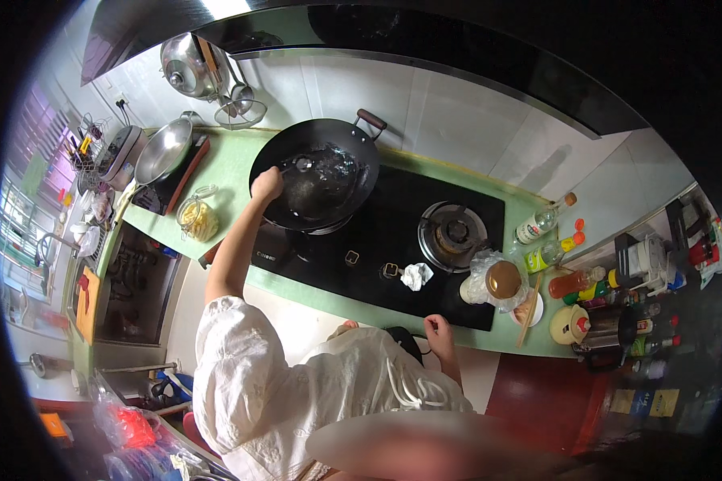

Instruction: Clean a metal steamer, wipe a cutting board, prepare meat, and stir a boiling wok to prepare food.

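My left hand [268,184] is over the near left side of a black wok [361,180], its fingers closed around what looks like the thin handle of a utensil. The utensil's head is hard to make out in the shiny, wet-looking bottom of the wok. The wok stands on the left burner of a black glass gas hob [385,210], with a wooden grip on its far side. My right hand [439,337] hangs by the counter's front edge, loosely curled, and nothing shows in it. A crumpled white tissue [416,276] lies on the hob near the knobs.
An open glass jar of pale yellow pieces [198,220] stands left of the wok, before a steel pan [165,150] on a portable cooktop. The right burner [453,234] is bare. Sauce bottles [535,225], a plate with chopsticks [536,309] and a pale-yellow pot [568,324] stand right.
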A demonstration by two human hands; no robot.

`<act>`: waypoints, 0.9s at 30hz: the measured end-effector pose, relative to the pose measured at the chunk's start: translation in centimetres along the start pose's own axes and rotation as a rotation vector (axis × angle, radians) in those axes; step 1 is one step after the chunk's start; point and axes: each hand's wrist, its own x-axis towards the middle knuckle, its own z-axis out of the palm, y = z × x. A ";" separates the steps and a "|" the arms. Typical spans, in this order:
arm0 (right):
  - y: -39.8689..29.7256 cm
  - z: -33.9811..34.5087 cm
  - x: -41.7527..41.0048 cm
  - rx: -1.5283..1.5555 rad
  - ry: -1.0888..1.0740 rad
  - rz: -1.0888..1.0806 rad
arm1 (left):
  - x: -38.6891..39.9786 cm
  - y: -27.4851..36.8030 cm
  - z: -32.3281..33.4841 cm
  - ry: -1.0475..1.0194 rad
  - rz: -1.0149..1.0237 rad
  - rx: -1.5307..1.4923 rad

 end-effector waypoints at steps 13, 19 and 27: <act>-0.4 -0.1 0.4 0.024 -0.005 -0.008 | -3.2 -0.7 -1.0 -0.281 -0.158 0.009; -0.9 0.2 0.6 0.016 -0.002 -0.007 | -4.4 4.0 -0.6 -0.616 -0.224 -0.472; -0.7 -0.1 0.0 0.023 -0.022 0.024 | -2.1 3.6 2.3 -0.598 -0.305 -0.895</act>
